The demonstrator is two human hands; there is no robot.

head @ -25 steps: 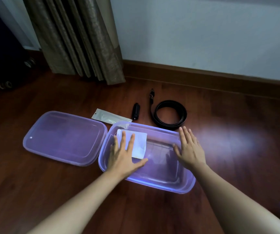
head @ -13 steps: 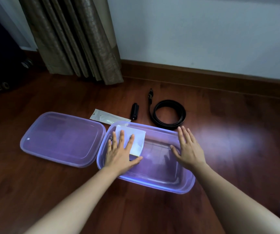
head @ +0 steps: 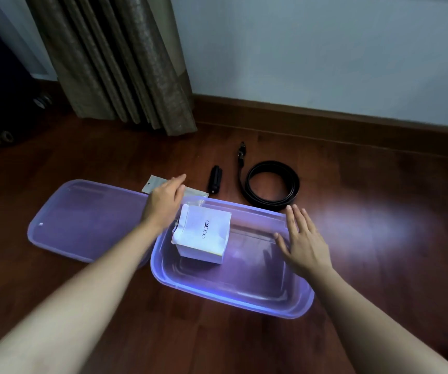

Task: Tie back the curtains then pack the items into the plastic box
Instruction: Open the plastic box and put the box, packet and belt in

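– Fingers [head: 178, 182] on what?
– Nothing, both my hands loose. White box [head: 204, 233] sits in plastic box [head: 231, 295], far-left end. L hand [head: 163, 201] over packet [head: 151, 183] just behind; R hand [head: 304, 244] above right end. Belt [head: 271, 184] on floor [head: 379, 279] beyond.

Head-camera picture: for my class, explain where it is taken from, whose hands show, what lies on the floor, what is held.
A camera on a person's head looks down at their own bare hands. On the wooden floor lie a purple plastic box holding a white carton, its lid alongside, a clear packet, a small black gadget and a coiled black strap. The left hand stretches open over the packet; the right hand hovers open at the box's right rim. Neither holds anything.
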